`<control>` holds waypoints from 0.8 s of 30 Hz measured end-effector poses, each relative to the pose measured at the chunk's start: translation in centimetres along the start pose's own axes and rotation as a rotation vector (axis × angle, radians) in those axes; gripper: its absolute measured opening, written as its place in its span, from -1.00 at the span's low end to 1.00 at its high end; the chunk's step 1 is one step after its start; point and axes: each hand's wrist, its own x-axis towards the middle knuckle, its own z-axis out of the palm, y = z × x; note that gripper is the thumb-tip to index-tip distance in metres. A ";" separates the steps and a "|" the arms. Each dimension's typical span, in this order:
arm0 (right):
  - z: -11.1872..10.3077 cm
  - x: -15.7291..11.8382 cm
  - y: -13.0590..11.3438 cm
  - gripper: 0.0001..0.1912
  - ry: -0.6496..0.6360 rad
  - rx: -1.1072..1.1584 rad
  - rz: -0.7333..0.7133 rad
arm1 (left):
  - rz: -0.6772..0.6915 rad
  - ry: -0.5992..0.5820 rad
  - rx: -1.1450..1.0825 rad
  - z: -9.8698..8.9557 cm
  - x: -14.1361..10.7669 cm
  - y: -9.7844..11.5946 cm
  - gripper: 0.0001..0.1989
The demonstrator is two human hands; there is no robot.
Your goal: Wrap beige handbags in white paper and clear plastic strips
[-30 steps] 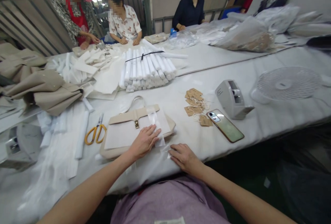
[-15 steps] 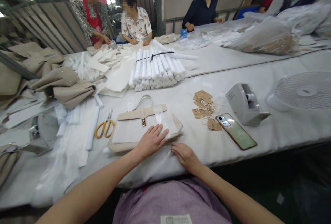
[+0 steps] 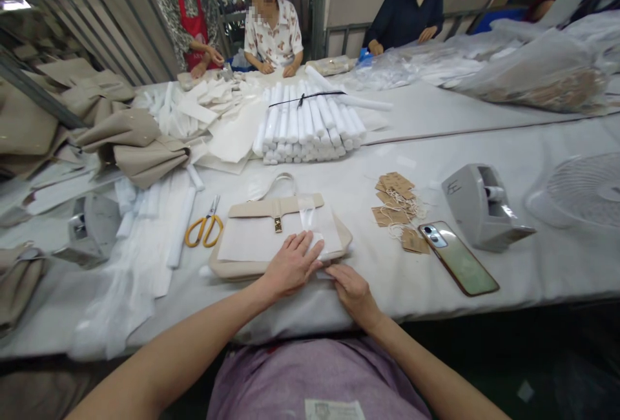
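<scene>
We'd best press the white sheet point(image 3: 252, 243) evenly onto the beige bag point(image 3: 261, 209), left hand point(image 3: 292, 265) spread flat, right hand point(image 3: 352, 288) curled, its hold unclear

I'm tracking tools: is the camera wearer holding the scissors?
No, the scissors lie on the table beside the bag, untouched.

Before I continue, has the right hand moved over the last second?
Yes: judged against the phone, the right hand has shifted away, closer to the bag.
</scene>
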 end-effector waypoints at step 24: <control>-1.5 0.1 -2.5 -0.67 -0.002 -0.026 -0.133 | -0.027 0.043 0.117 0.3 0.0 0.6 -0.47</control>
